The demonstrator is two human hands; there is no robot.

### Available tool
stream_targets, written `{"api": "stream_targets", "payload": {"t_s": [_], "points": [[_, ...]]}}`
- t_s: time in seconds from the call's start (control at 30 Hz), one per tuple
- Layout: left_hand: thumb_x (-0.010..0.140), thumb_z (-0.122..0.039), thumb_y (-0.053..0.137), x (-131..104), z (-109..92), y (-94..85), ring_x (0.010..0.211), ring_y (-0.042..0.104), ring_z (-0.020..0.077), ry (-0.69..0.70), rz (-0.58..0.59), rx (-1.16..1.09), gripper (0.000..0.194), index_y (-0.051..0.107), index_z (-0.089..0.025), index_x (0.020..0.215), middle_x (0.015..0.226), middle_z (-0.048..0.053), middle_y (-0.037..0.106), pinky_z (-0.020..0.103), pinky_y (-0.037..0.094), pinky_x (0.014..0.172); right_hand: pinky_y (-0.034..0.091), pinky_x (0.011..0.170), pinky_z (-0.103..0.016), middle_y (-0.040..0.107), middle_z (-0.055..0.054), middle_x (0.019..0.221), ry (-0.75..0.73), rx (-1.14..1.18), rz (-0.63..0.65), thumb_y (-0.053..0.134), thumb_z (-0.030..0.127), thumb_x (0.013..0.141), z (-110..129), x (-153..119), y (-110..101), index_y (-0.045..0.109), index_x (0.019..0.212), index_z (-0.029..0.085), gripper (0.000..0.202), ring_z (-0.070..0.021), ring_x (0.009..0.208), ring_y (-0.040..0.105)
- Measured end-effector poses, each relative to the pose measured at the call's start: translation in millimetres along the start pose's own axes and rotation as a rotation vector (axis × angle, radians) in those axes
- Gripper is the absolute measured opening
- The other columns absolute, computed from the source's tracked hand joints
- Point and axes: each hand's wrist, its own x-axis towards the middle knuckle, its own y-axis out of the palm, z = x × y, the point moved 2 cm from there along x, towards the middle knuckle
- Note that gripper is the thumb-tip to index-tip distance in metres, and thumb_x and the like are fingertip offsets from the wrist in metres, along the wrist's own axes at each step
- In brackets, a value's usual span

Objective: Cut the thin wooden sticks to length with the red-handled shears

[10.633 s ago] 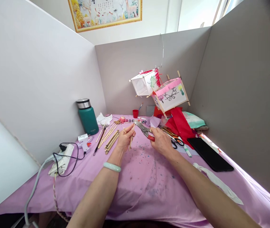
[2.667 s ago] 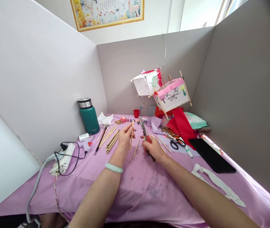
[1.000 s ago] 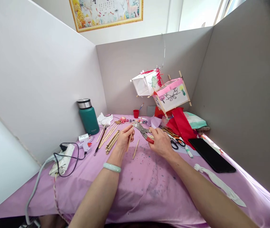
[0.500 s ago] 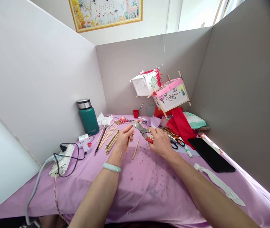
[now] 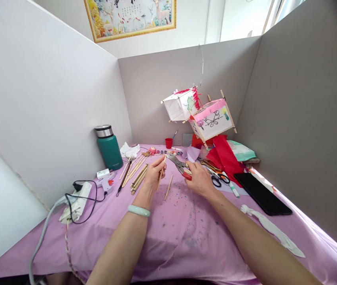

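My left hand (image 5: 156,171) is closed round a thin wooden stick (image 5: 159,180), held tilted with its upper end poking out above the fingers. My right hand (image 5: 198,177) grips red-handled pliers (image 5: 178,163), whose metal jaws lie at the top of that stick. Whether the jaws bite into the wood cannot be made out. Below, on the purple cloth (image 5: 180,237), lies a short loose stick (image 5: 169,187). A bundle of thicker sticks (image 5: 139,180) rests left of my left hand, beside thinner sticks (image 5: 133,168) and a dark brush (image 5: 124,177).
At left stand a green bottle (image 5: 109,150), a glue gun (image 5: 105,182) and a power strip (image 5: 76,204) with cables. Two paper lanterns (image 5: 212,120) hang at the back. Scissors (image 5: 220,180), red cloth (image 5: 223,156), a black tablet (image 5: 262,194) and a white glove (image 5: 272,229) lie at right.
Both hands stay almost in place, with the pliers still at the stick's upper end. The whole view has shifted slightly.
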Motion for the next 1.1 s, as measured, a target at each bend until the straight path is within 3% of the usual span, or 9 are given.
{"api": "stream_targets", "payload": {"t_s": [0.53, 0.87, 1.1], "points": [[0.058, -0.029, 0.079, 1.5, 1.7, -2.4, 0.041, 0.037, 0.0022, 0.034, 0.004, 0.047, 0.055, 0.067, -0.010, 0.109, 0.060, -0.004, 0.052, 0.019, 0.023, 0.042, 0.033, 0.085, -0.035, 0.057, -0.013, 0.112, -0.039, -0.077, 0.036, 0.057, 0.026, 0.077, 5.3, -1.4, -4.0, 0.046, 0.129, 0.016, 0.054, -0.0270, 0.105, 0.050], [0.057, -0.029, 0.080, 2.2, 3.6, -3.3, 0.043, 0.039, 0.0035, 0.083, -0.035, 0.067, 0.063, 0.066, -0.007, 0.114, 0.058, -0.002, 0.054, 0.020, 0.025, 0.044, 0.034, 0.074, -0.030, 0.064, -0.008, 0.103, -0.022, -0.053, 0.040, 0.053, 0.025, 0.084, 4.9, -0.3, -5.3, 0.056, 0.109, 0.020, 0.026, -0.0223, 0.096, 0.058], [0.058, -0.029, 0.081, 1.7, 4.1, -1.3, 0.042, 0.038, 0.0022, 0.014, 0.041, 0.004, 0.062, 0.065, -0.013, 0.116, 0.061, -0.004, 0.053, 0.018, 0.024, 0.042, 0.033, 0.065, -0.027, 0.067, -0.003, 0.091, 0.091, 0.046, 0.094, 0.052, 0.021, 0.079, 2.7, 0.9, 2.8, 0.059, 0.096, 0.021, 0.019, -0.0184, 0.079, 0.060]]}}
